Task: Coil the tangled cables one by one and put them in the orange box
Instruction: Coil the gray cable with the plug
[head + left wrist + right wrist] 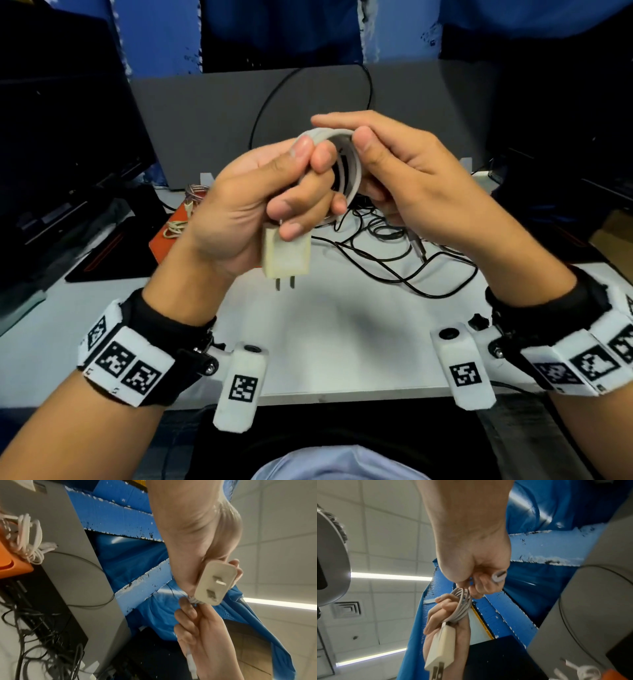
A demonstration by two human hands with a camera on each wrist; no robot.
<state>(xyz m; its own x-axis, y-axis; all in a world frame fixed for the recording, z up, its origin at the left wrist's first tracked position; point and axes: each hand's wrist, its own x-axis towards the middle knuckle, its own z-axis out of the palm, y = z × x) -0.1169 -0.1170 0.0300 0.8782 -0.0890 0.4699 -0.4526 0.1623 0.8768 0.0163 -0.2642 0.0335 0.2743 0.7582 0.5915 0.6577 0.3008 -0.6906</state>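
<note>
A white cable (352,168) is wound into a small coil and held up over the table between both hands. My left hand (313,161) grips the coil's left side, and its lower fingers clamp the white charger plug (286,257), prongs pointing down. My right hand (356,137) pinches the coil's top right with the thumb. In the right wrist view the coil (462,605) hangs above the plug (440,646), and the cable's connector end (499,576) sticks out between the right fingers. The orange box (168,236) lies behind the left hand and holds coiled cables (29,536).
Tangled black cables (394,250) lie on the white table (325,325) under the right hand. A grey panel (308,109) stands behind with a black wire looping over it. Dark monitors (61,137) flank both sides. A black mat (113,250) lies at left.
</note>
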